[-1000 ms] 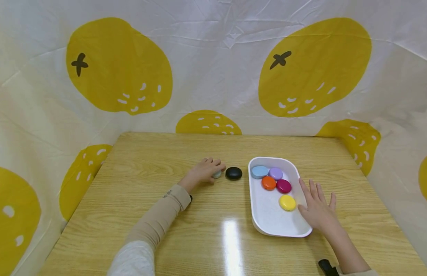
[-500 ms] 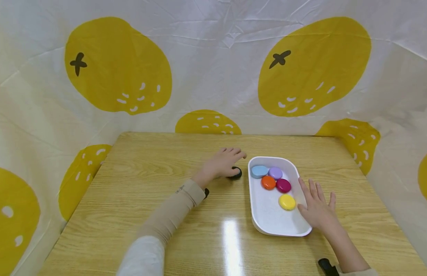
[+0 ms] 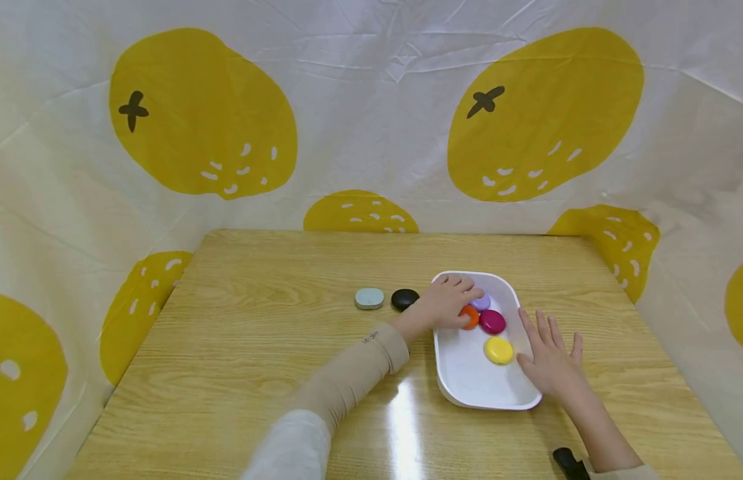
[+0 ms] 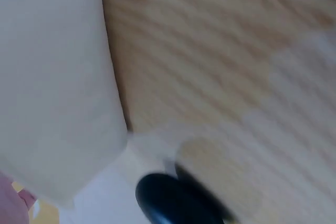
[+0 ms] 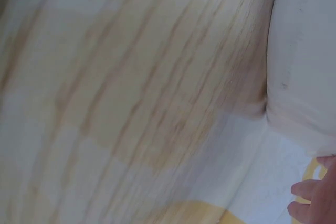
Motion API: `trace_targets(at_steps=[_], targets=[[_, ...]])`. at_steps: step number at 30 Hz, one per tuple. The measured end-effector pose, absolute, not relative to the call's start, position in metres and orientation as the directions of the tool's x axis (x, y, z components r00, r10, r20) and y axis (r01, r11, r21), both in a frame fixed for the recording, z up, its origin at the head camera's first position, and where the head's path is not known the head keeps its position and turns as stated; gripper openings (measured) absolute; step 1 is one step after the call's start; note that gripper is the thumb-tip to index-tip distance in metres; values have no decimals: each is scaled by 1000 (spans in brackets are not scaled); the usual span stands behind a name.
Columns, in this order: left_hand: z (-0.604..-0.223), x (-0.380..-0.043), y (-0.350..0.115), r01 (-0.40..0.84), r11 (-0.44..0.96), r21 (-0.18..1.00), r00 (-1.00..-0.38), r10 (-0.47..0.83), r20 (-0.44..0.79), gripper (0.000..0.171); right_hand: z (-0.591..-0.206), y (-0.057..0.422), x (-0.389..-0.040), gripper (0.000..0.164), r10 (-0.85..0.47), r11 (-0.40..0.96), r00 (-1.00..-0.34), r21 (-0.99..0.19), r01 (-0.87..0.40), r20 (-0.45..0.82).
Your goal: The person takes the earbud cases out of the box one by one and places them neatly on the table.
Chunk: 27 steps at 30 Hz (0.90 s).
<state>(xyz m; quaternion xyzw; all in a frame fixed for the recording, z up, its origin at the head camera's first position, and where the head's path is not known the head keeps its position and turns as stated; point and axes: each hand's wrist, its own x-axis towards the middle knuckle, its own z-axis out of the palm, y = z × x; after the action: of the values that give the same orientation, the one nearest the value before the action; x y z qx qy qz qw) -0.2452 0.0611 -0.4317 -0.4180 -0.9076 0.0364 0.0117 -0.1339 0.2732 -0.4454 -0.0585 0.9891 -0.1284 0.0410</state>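
Note:
My left hand point(image 3: 446, 303) reaches over the left rim of a white tray point(image 3: 470, 390), covering a light-blue piece inside. Its fingers are spread, with the thumb at a smooth orange piece point(image 3: 470, 318). A lilac piece point(image 3: 481, 302), a magenta piece point(image 3: 492, 322) and a yellow piece point(image 3: 499, 350) lie in the same tray. The right hand point(image 3: 551, 357) has its fingers extended and touches the tray's right rim. On the table left of the tray sit a pale grey-green oval point(image 3: 369, 299) and a glossy black oval point(image 3: 404, 299), the latter just below the left forearm.
The wooden table point(image 3: 257, 320) meets a hanging cloth point(image 3: 371, 133) with large yellow fruit prints at its back and sides. In the left wrist view, the sleeve point(image 4: 52, 87) fills the left side above the black oval's edge.
My left hand has moved right, from the grey-green oval past the black one, into the tray. The grey-green oval now shows fully on the table. The right hand has kept its place.

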Motion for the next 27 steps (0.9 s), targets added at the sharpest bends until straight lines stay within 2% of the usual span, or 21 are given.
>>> trace_targets(at_steps=[3, 8, 17, 27], targets=[[-441, -241, 71, 760, 637, -125, -645, 763, -33, 50, -444, 272, -134, 78, -129, 960, -990, -259, -108, -63], [-449, -236, 78, 745, 653, -136, -666, 738, -108, 52, -444, 271, -134, 78, -142, 957, -988, -264, -120, -63], [-453, -235, 88, 721, 660, -213, -692, 706, -152, 56, -444, 272, -132, 77, -133, 955, -989, -274, -112, -62], [-455, -231, 88, 722, 629, -288, -678, 727, -112, 52, -444, 273, -132, 77, -134, 957, -988, -269, -110, -71]])
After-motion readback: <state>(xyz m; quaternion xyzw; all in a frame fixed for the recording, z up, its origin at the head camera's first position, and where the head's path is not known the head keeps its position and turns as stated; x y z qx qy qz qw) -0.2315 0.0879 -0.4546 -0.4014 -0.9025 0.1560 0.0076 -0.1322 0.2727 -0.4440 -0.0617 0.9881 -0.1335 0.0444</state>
